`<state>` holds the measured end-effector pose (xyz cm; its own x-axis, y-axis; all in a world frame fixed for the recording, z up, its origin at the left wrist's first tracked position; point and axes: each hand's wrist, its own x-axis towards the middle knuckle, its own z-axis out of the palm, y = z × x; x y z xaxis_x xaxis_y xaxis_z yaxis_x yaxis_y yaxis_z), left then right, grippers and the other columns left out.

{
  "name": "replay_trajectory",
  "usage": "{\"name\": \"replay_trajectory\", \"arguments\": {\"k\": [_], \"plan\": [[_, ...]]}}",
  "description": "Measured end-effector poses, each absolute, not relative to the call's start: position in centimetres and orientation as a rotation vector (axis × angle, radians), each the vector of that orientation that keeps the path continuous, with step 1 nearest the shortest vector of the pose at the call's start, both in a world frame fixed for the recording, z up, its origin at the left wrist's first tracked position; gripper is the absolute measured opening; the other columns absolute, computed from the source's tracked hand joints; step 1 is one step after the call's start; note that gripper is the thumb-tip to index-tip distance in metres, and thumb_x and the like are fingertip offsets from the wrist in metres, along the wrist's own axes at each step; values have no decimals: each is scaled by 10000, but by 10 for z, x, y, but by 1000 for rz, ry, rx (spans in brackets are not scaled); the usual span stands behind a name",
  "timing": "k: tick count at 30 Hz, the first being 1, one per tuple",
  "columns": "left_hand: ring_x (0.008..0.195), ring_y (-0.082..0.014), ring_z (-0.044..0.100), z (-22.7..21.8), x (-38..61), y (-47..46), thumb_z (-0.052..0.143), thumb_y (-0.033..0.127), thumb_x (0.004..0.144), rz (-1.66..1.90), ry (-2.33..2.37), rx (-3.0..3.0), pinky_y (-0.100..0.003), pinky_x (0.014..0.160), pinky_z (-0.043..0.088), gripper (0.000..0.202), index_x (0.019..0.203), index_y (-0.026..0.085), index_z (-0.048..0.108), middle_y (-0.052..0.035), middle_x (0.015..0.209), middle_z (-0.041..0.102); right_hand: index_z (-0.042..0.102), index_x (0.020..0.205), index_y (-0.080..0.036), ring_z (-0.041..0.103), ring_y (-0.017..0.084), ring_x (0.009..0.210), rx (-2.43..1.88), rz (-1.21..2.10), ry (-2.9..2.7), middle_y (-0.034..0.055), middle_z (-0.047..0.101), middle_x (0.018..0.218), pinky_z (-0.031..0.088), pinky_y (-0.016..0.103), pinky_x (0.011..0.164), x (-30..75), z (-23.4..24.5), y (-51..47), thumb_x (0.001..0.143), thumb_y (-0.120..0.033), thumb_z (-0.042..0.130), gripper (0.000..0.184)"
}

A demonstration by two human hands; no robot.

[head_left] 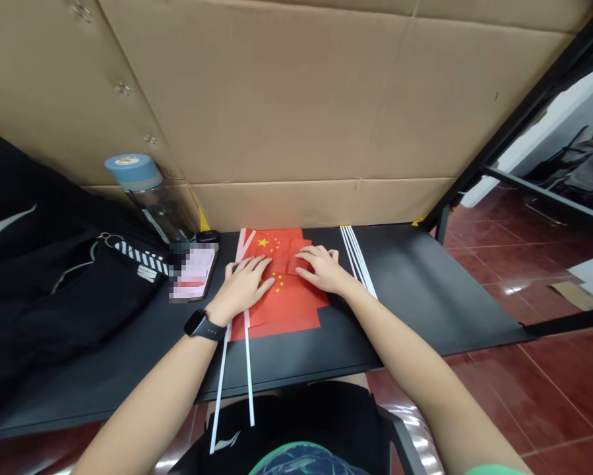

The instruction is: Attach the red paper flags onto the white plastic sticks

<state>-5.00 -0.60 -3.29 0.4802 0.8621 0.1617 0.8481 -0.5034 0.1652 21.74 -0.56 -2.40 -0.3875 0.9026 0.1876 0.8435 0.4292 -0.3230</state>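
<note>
Several red flags [291, 307] with yellow stars lie overlapped on the black table. Two white flagsticks [250, 382] run from their left side past the table's front edge. My left hand [244, 284] rests palm down, fingers spread, on the left part of the flags, over the sticks. A dark watch [204, 325] is on that wrist. On the right part of the flags lies my right hand [322, 267], its fingers apart and touching the cloth. Just beyond it, several loose white sticks [358, 260] lie side by side.
Left of the flags is a phone [197, 270] with a lit screen. Behind it stands a clear bottle with a blue lid [134, 173]. A black bag [93, 284] covers the table's left end. A cardboard panel [296, 119] rises at the back; a black metal frame [504, 132] stands right.
</note>
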Motion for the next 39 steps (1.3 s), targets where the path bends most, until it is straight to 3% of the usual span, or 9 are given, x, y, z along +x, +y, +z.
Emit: {"name": "replay_trajectory", "arguments": {"k": [5, 9, 19, 23, 28, 33, 39], "plan": [[1418, -355, 502, -29, -52, -6, 532, 493, 1061, 416, 1445, 2666, -554, 1133, 361, 488, 1478, 242, 574, -131, 1543, 580, 644, 1422, -267, 523, 350, 1318, -1484, 221, -2438, 139, 607, 1507, 344, 537, 1032, 214, -28, -9, 1078, -550, 449, 486], [1349, -330, 538, -22, -52, -12, 621, 578, 1011, 322, 1168, 2689, -510, 1148, 342, 440, 1325, 277, 682, -85, 1404, 657, 646, 1411, -278, 524, 346, 1330, -1522, 217, -2432, 137, 607, 1500, 319, 550, 1063, 218, -31, -4, 1086, -527, 437, 460], [1395, -317, 525, -8, -52, -31, 774, 396, 946, 133, 925, 2694, -442, 1100, 359, 445, 1370, 333, 657, -43, 1499, 612, 672, 1366, -294, 498, 354, 1393, -1572, 228, -2423, 133, 588, 1531, 302, 587, 1094, 227, -28, 0, 1083, -504, 449, 417], [1374, -327, 542, -2, -57, -33, 839, 468, 877, 108, 899, 2655, -435, 1085, 390, 521, 1353, 351, 664, -36, 1490, 621, 640, 1419, -299, 454, 359, 1436, -1595, 214, -2438, 127, 535, 1595, 299, 604, 1109, 225, -31, 5, 1082, -507, 448, 441], [1395, -346, 528, -2, -66, -29, 650, 656, 965, 305, 1121, 2687, -500, 1148, 380, 553, 1395, 309, 652, -83, 1500, 611, 592, 1477, -286, 415, 367, 1455, -1576, 117, -2438, 132, 486, 1640, 309, 596, 1091, 222, -35, 8, 1089, -506, 434, 473], [1516, -348, 429, -11, -63, -17, 436, 637, 1072, 296, 1353, 2624, -560, 1189, 369, 612, 1589, 312, 472, -78, 1681, 450, 687, 1334, -268, 553, 327, 1267, -1485, 124, -2457, 139, 649, 1430, 351, 525, 1002, 221, -31, -1, 1103, -507, 416, 429], [1580, -355, 329, -23, -50, -6, 352, 573, 1109, 304, 1435, 2609, -621, 1228, 300, 570, 1601, 305, 459, -62, 1718, 395, 667, 1396, -276, 515, 359, 1316, -1539, 117, -2451, 144, 610, 1476, 357, 554, 1017, 220, -34, -8, 1089, -532, 431, 464]]}}
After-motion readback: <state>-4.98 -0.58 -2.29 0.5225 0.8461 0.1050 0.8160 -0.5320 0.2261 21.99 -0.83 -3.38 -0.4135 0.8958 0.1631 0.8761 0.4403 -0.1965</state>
